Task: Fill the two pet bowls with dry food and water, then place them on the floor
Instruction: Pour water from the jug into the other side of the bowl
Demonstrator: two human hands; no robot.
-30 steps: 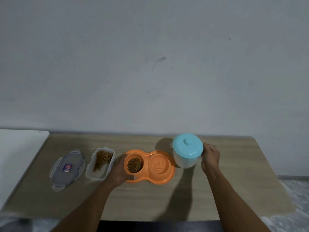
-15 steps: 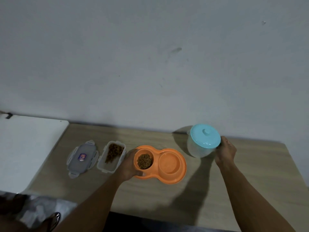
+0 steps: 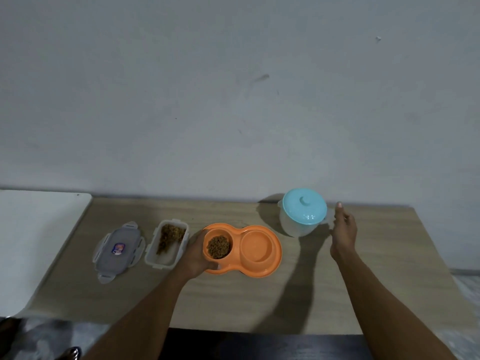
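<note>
Right grip has left the handle of the clear plastic jug with the pale blue lid and hangs just beside it, fingers straight, empty.
Left grip stays curled round the left end of the orange plastic double pet bowl on the wooden desk; brown dry food sits in its left basin. Left of it lie an open clear rectangular box of more food and its grey clip lid.
</note>
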